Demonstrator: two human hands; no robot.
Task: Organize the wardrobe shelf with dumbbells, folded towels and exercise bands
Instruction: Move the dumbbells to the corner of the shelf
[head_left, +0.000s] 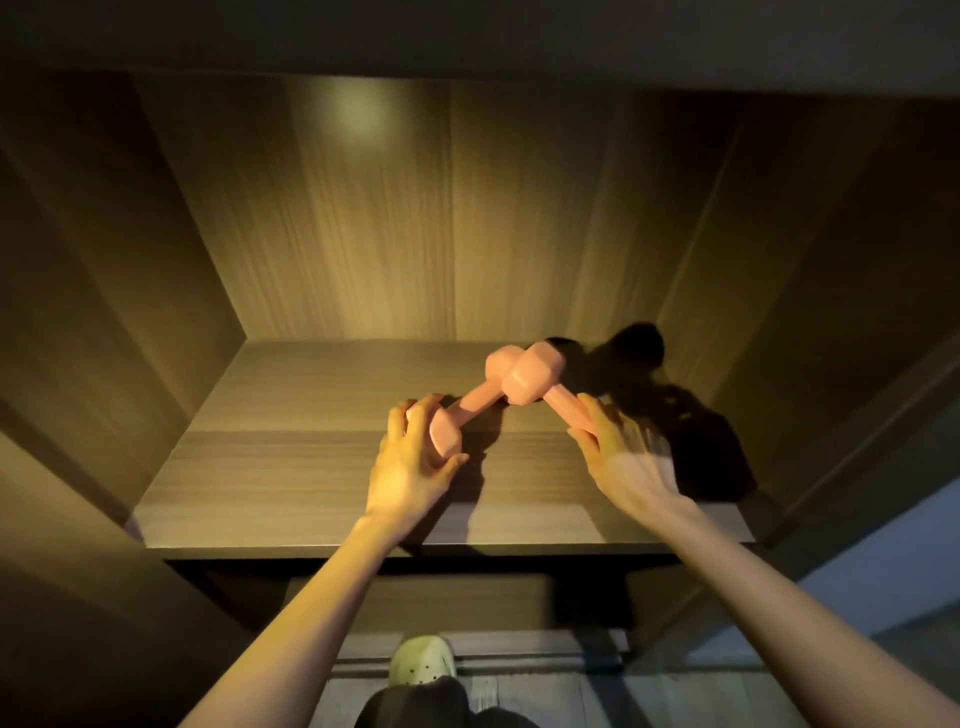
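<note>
while left hand (410, 467) grips left dumbbell (475, 402) behind the shelf edge (260, 544), right hand (623, 457) touches right dumbbell (524, 382), grasp untellable

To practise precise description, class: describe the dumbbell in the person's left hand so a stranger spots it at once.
On the wooden wardrobe shelf two pink dumbbells form an upside-down V, far ends meeting. The left dumbbell slants up to the right from the left hand gripping its near head; unlike the right dumbbell, its handle shows fully.

The blurred right grip (628, 462) hides one end of the right dumbbell (524, 384), perhaps holding it.
</note>
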